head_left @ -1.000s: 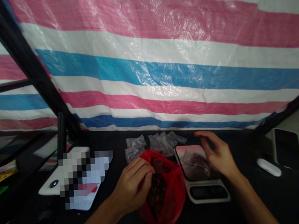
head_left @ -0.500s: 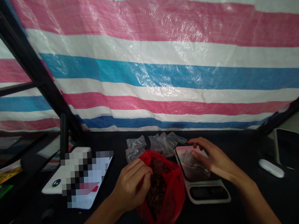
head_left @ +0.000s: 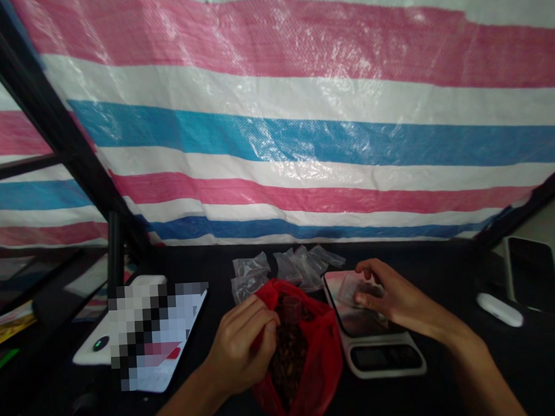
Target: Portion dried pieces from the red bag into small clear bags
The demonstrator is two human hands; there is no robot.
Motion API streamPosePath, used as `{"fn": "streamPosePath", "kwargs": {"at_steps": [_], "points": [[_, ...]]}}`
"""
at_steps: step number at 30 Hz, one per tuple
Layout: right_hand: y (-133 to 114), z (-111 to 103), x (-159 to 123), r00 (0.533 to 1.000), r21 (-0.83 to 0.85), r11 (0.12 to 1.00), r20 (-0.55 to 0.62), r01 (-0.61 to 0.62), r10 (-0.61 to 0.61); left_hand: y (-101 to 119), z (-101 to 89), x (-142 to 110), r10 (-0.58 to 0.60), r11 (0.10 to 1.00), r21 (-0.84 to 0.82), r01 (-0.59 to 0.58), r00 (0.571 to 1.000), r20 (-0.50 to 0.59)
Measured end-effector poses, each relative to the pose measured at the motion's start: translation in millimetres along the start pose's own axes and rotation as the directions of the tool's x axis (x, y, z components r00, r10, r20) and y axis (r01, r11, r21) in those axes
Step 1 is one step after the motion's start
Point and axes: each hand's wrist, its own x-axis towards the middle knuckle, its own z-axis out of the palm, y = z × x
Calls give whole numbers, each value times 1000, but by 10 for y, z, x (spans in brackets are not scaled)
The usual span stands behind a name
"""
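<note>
My left hand [head_left: 245, 346] is closed on the rim of a red plastic bag [head_left: 320, 367], whose mouth faces up. Inside lie many small brown pieces [head_left: 288, 356] and a small clear cup [head_left: 291, 308]. To the right is a white kitchen scale [head_left: 355, 365] with a dark, shiny top. On it rests a small clear plastic bag [head_left: 350, 289], partly covered by my right hand [head_left: 388, 292]. That hand hovers low with thumb and fingers apart around the small bag; the thumb appears to touch it. What is in the small bag is largely hidden.
Several clear plastic bags [head_left: 299, 266] lie behind the red bag. A phone [head_left: 173, 344] and a white device [head_left: 92, 348] are at left. A white earbud case [head_left: 499, 309] and another phone [head_left: 535, 275] lie at right. A striped tarp [head_left: 302, 138] hangs behind the table.
My right hand has shifted slightly, its thumb and fingers drawing in around the small clear bag on the scale. My left hand keeps its hold on the red bag.
</note>
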Motion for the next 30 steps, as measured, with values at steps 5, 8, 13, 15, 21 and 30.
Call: {"fn": "streamPosePath", "kwargs": {"at_steps": [5, 8, 13, 15, 21, 30], "points": [[9, 78, 4, 1000, -39, 999, -2, 22, -22, -2, 13, -2, -3, 1000, -4, 3, 1000, -16], [5, 122, 26, 999, -78, 997, -17, 25, -27, -12, 20, -17, -14, 999, -30, 14, 1000, -7], [-135, 209, 80, 988, 152, 983, -130, 99, -80, 13, 16, -31, -82, 992, -99, 83, 997, 12], [-260, 288, 91, 979, 285, 949, -188, 136, -83, 43, 20, -32, -169, 974, -146, 173, 985, 42], [-862, 769, 63, 968, 551, 803, -217, 229, -127, 86, 93, -83, -338, 871, -333, 361, 932, 127], [-1158, 1131, -68, 966, 502, 829, -202, 245, -164, 5, 88, -72, -564, 762, -400, 509, 826, -23]]}}
